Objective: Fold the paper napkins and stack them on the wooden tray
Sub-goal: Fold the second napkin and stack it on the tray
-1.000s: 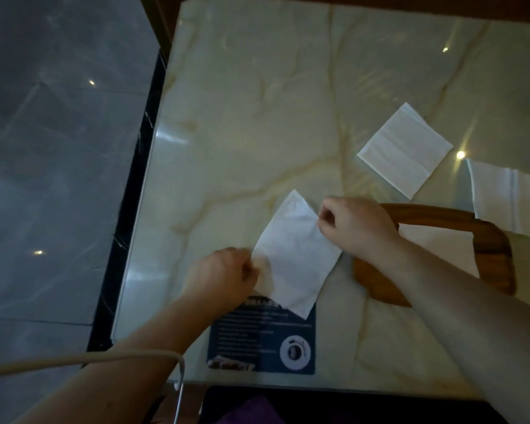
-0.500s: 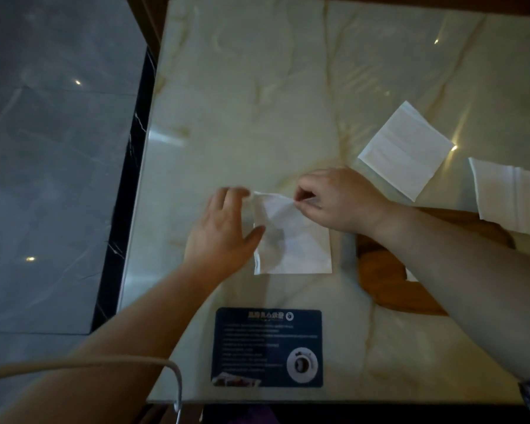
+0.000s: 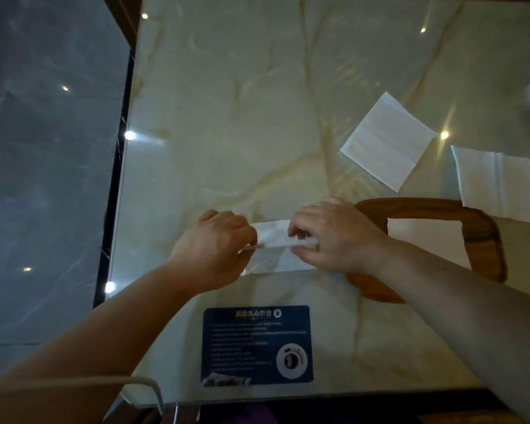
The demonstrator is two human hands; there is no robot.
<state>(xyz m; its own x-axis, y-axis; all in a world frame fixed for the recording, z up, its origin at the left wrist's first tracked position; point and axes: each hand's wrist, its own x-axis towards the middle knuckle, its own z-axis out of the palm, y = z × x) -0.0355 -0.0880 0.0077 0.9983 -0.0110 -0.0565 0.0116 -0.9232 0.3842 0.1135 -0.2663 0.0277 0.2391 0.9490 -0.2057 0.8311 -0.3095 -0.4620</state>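
A white paper napkin (image 3: 276, 255) lies on the marble table in front of me, its far edge lifted and folded toward me. My left hand (image 3: 214, 249) pinches its left end and my right hand (image 3: 334, 237) pinches its right end. Right of my right hand sits the wooden tray (image 3: 484, 234), with a folded white napkin (image 3: 426, 237) lying in it; my right forearm covers the tray's near part. Two more napkins lie flat on the table: one square napkin (image 3: 386, 142) beyond the tray and one napkin (image 3: 499, 185) at the right edge, overlapping the tray's far rim.
A dark blue printed card (image 3: 257, 344) is stuck to the table near its front edge. The table's left edge (image 3: 120, 185) drops to a grey tiled floor. A pale cable (image 3: 153, 390) hangs at the lower left.
The napkin went from held up at an angle to lying flat, and both hands now pinch its far edge and bring it toward me. The view has shifted closer.
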